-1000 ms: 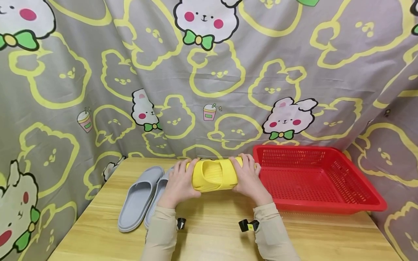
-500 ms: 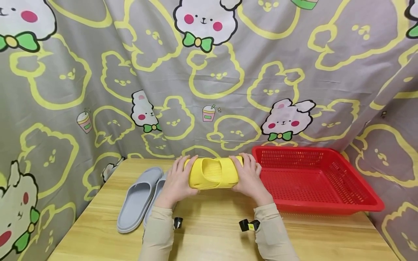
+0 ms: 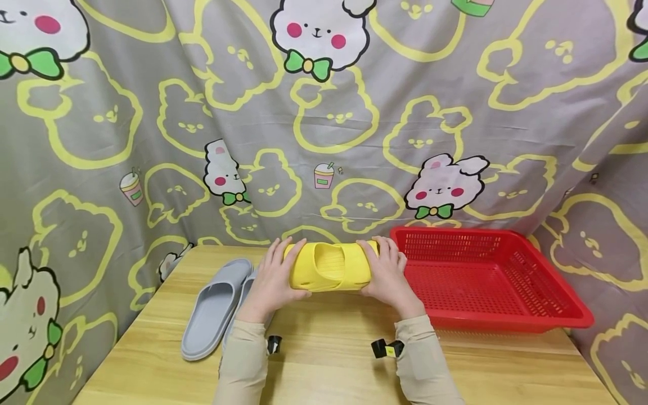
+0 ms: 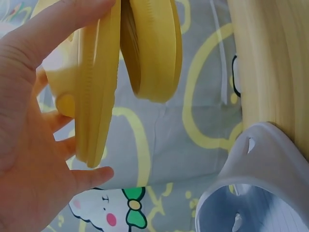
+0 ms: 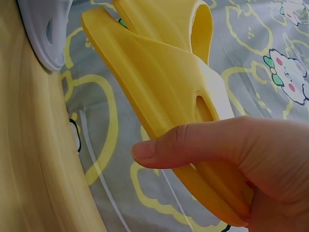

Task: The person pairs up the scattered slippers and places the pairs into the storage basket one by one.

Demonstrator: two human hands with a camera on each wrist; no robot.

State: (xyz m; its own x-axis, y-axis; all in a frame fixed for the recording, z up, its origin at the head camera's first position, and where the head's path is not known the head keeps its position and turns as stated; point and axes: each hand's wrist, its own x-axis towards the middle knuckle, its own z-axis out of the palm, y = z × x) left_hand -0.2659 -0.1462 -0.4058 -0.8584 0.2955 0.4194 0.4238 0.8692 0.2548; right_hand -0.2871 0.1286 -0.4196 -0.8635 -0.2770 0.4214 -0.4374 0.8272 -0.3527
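Observation:
A pair of yellow slippers (image 3: 330,268), overlapping each other, is held up above the table between both hands. My left hand (image 3: 275,279) grips their left end; in the left wrist view its thumb (image 4: 58,24) presses one side while the fingers spread behind. At the right end my right hand (image 3: 390,277) holds on, its thumb (image 5: 193,145) lying across a yellow sole in the right wrist view. The strap opening faces the head camera. How the two slippers fit together is partly hidden by the hands.
A pair of grey slippers (image 3: 210,316) lies at the table's left, one partly hidden by my left arm. The red perforated basket (image 3: 506,323) stands on the right of the wooden table (image 3: 324,360). A patterned curtain (image 3: 354,140) hangs behind.
My left hand has shifted slightly left, and the yellow slippers have tilted and risen a little. My right hand stays nearly in place, still gripping.

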